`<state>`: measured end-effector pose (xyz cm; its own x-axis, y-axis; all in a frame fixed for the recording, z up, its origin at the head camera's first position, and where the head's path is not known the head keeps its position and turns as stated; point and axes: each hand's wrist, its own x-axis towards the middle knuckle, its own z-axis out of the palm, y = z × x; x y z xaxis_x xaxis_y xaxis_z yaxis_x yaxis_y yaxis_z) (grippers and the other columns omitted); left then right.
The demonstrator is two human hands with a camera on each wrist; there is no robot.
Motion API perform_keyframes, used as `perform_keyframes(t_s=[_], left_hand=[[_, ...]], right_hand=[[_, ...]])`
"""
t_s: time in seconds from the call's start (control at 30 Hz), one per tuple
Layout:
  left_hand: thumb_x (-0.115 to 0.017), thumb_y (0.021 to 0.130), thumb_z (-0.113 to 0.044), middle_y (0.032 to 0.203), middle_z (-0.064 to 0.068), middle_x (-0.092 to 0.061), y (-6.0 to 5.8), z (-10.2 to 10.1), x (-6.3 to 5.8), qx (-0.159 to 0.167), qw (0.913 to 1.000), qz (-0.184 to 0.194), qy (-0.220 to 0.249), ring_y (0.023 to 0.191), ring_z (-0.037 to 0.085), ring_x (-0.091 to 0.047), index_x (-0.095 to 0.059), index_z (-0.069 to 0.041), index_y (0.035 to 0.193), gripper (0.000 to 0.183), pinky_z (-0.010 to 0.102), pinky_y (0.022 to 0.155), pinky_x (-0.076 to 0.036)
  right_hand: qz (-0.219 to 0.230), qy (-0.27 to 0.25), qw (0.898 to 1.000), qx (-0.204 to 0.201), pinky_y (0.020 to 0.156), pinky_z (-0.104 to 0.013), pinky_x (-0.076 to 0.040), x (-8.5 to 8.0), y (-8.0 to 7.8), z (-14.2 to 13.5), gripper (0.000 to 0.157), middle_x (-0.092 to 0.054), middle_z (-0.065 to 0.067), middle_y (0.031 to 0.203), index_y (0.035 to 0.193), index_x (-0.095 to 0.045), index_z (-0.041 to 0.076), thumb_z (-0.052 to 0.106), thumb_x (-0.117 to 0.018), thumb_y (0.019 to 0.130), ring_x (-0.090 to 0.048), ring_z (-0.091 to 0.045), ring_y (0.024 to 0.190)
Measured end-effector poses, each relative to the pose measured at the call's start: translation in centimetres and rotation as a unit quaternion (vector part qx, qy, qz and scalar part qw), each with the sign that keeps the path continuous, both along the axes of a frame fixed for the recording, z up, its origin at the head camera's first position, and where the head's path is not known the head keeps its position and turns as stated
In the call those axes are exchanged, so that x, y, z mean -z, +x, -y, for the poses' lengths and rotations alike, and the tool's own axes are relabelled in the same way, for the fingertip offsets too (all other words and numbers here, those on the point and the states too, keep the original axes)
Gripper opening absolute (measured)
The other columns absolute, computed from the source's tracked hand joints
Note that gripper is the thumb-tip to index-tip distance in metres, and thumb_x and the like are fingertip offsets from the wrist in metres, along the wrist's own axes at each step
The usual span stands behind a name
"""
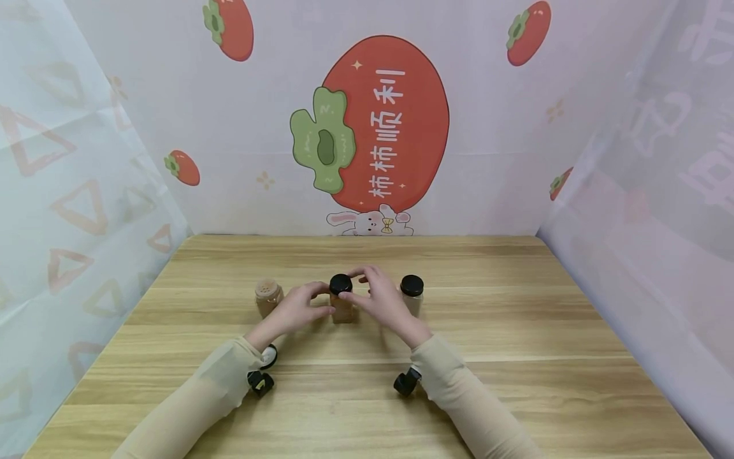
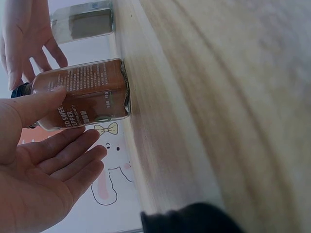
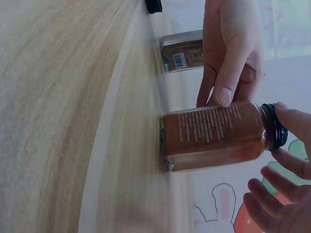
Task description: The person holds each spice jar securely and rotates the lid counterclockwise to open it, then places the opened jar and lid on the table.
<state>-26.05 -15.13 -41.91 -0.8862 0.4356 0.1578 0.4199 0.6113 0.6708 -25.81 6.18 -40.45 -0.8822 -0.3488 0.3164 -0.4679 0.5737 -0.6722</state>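
Observation:
A square glass spice jar of red-brown powder stands upright on the table between both hands. Its label in the left wrist view reads in part "sweet pepper". My left hand holds the jar's body between thumb and fingers. At the top, my right hand pinches the jar's black cap between thumb and forefinger, its other fingers spread apart. The cap sits on the jar's neck. Left of them stands a capless spice jar with a holed shaker top. A third jar with a black lid stands behind my right hand.
A loose black cap lies on the wooden table beside my left wrist. Small black cameras are strapped at both wrists. Printed cloth walls close off the back and both sides.

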Motion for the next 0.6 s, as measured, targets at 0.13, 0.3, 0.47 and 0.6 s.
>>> perform_keyframes(t_s=[0.13, 0.3, 0.47, 0.6], left_hand=[[-0.071, 0.084, -0.021, 0.123, 0.012, -0.063, -0.04, -0.04, 0.05, 0.002, 1.0, 0.0, 0.002, 0.119, 0.033, -0.056, -0.061, -0.004, 0.121, 0.042, 0.052, 0.102, -0.043], [-0.071, 0.084, -0.022, 0.123, 0.012, -0.063, -0.04, -0.03, 0.1, 0.004, 1.0, 0.003, 0.002, 0.119, 0.033, -0.056, -0.061, -0.004, 0.121, 0.043, 0.052, 0.102, -0.043], [-0.072, 0.084, -0.023, 0.124, 0.011, -0.063, -0.01, 0.02, 0.09, 0.003, 1.0, 0.005, 0.002, 0.119, 0.033, -0.055, -0.06, -0.005, 0.122, 0.043, 0.052, 0.103, -0.042], [-0.071, 0.084, -0.023, 0.124, 0.01, -0.063, 0.04, 0.04, 0.03, 0.004, 1.0, 0.005, 0.001, 0.12, 0.033, -0.055, -0.061, -0.007, 0.122, 0.042, 0.053, 0.103, -0.042]], right_hand=[[-0.013, -0.008, 1.0, 0.01, 0.078, -0.032, -0.053, -0.05, 0.18, 0.34, 0.045, -0.056, -0.004, 0.116, 0.116, -0.059, 0.014, 0.039, -0.072, 0.082, -0.058, -0.027, 0.109], [-0.009, -0.016, 1.0, 0.006, 0.08, -0.036, -0.054, -0.11, 0.22, 0.45, 0.044, -0.056, -0.005, 0.116, 0.117, -0.059, 0.012, 0.036, -0.072, 0.083, -0.058, -0.028, 0.109], [0.02, -0.027, 0.999, -0.015, 0.087, -0.045, -0.053, -0.34, 0.02, 0.32, 0.041, -0.054, -0.007, 0.12, 0.12, -0.058, 0.011, 0.031, -0.07, 0.086, -0.055, -0.028, 0.112], [0.032, -0.013, 0.999, -0.042, 0.09, -0.044, -0.052, -0.54, -0.34, 0.0, 0.041, -0.051, -0.008, 0.125, 0.125, -0.056, 0.012, 0.029, -0.067, 0.089, -0.053, -0.026, 0.116]])
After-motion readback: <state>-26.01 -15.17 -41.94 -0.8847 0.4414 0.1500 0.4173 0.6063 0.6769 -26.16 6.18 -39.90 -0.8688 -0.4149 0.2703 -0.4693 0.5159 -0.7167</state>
